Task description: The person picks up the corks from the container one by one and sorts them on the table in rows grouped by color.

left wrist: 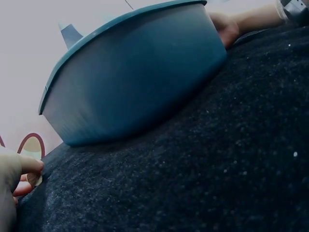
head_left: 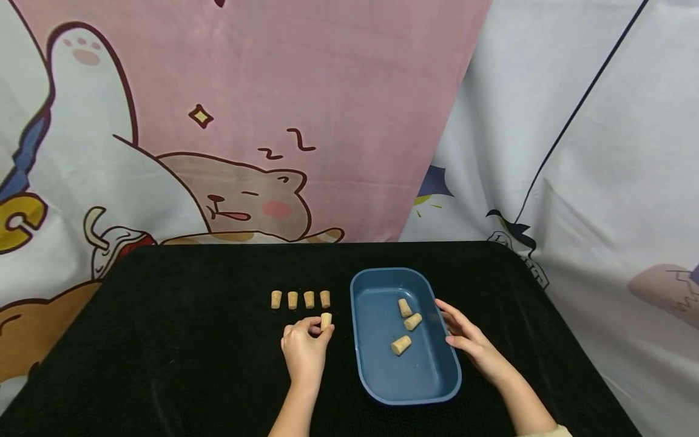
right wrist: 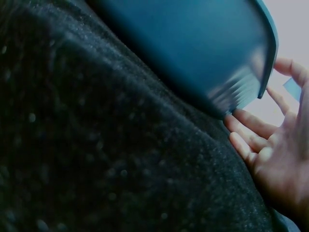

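My left hand [head_left: 306, 349] pinches a cork stopper [head_left: 326, 320] between thumb and fingers, just in front of the right end of a row of corks [head_left: 292, 300] standing on the black cloth. In the left wrist view the fingers with the cork [left wrist: 35, 179] show at the lower left edge, low over the cloth. A blue tray [head_left: 377, 379] stands to the right, with three corks [head_left: 401, 345] lying inside. My right hand [head_left: 472, 346] touches the tray's right side, fingers spread and nearly straight. In the right wrist view its fingertips [right wrist: 236, 116] meet the outer wall and rim.
Black cloth [head_left: 191, 358] covers the table. Behind it hangs a printed curtain [head_left: 349, 91] with cartoon animals, and a white one [head_left: 601, 182] runs along the right side.
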Demonstrator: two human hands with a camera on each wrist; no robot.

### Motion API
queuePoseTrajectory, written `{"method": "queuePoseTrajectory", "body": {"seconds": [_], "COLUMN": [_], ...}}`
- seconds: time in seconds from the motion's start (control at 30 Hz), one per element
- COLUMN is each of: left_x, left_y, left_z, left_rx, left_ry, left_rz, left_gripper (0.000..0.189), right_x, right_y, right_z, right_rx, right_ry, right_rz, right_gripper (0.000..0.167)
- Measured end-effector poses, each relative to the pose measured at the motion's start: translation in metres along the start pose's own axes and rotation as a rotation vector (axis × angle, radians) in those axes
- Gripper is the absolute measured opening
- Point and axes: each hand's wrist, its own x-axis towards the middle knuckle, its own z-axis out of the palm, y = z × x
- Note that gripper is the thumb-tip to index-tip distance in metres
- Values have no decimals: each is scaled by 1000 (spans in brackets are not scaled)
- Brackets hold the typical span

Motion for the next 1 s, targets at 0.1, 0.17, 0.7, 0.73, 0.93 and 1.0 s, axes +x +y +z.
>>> {"method": "queuePoseTrajectory", "body": {"seconds": [0.1, 0.17, 0.7, 0.73, 0.93, 1.0], "left_x": [-1, -1, 3, 4, 5, 6], "left_y": [1, 1, 4, 5, 18, 23], "left_z": [0, 0, -4, -5, -10, -13], "left_rx": [5, 6, -26, -31, -111, -150], "left_ry": [-2, -5, -38, -34, -18, -24], "left_rz": [-3, -9, -74, -72, -29, -8], "left_gripper": [22, 22, 23, 22, 21, 20], "right_x": [0, -1, 1, 1, 0, 0], "right_y": [-1, -1, 2, 1, 2, 1], "right_z": [0, 0, 0, 0, 0, 0], "right_rx": [4, 3, -26, -26, -22, -22], "right_ry": [-1, -1, 21, 22, 13, 9], "right_rz": [-4, -3, 13, 15, 5, -1], "right_gripper": [61, 61, 61, 61, 61, 61]}}
